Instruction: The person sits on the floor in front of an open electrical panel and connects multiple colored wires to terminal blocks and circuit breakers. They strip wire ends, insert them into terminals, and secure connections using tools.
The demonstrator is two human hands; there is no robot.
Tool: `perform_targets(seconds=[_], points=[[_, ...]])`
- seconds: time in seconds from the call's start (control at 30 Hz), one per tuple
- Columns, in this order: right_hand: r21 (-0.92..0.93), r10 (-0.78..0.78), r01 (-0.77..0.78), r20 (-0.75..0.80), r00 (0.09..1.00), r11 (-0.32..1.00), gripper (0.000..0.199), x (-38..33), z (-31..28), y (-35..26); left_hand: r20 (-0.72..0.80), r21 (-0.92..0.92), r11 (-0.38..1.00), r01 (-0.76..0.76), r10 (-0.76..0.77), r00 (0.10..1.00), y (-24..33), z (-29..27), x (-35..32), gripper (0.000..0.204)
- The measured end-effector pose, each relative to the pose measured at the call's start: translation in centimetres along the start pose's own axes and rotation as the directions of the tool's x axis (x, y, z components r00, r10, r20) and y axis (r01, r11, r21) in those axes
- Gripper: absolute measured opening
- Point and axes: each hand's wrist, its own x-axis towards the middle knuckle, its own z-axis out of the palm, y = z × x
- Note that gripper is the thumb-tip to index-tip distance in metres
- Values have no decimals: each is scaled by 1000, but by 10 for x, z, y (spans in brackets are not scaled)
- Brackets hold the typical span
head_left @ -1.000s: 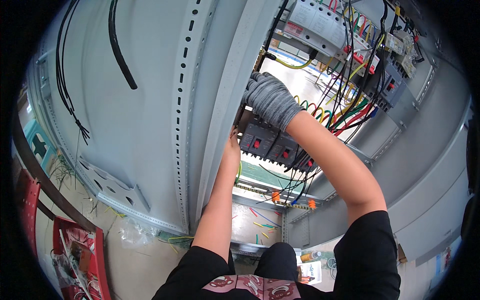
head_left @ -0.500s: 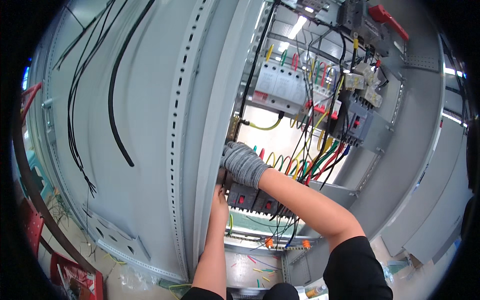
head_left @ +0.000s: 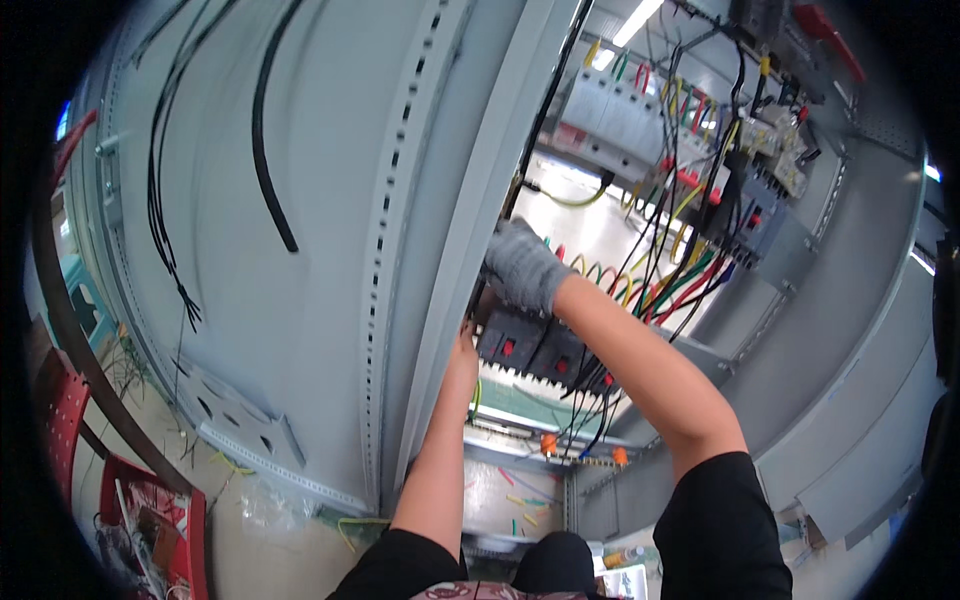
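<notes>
My view has tilted up; my gloved right hand (head_left: pixel 520 265) grips the breaker row (head_left: pixel 540 352) at twelve o'clock, my left hand (head_left: pixel 465 340) presses beside it, grip unclear; wiring looks unfinished.

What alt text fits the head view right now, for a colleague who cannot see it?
Both hands reach up into an open grey electrical cabinet: the gloved right hand and bare left hand meet at the left end of a row of black breakers. Coloured wires fan up to more breakers above.

Gloved right hand (head_left: pixel 520 265) higher, off the black breakers (head_left: pixel 535 352).
</notes>
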Motion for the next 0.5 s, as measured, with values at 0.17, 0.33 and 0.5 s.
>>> perform_targets(seconds=[0.17,0.33,0.5], points=[[-37,32,-36,-92,995,999,12,5,-9,-16,37,39,999,14,-16,999,-3,-9,7,14],[-73,17,-6,149,989,997,21,0,-22,-5,20,-29,999,26,-25,999,-3,-5,7,14],[-103,198,-178,236,951,979,24,3,-23,-4,11,131,991,-20,19,1000,-23,4,2,14]])
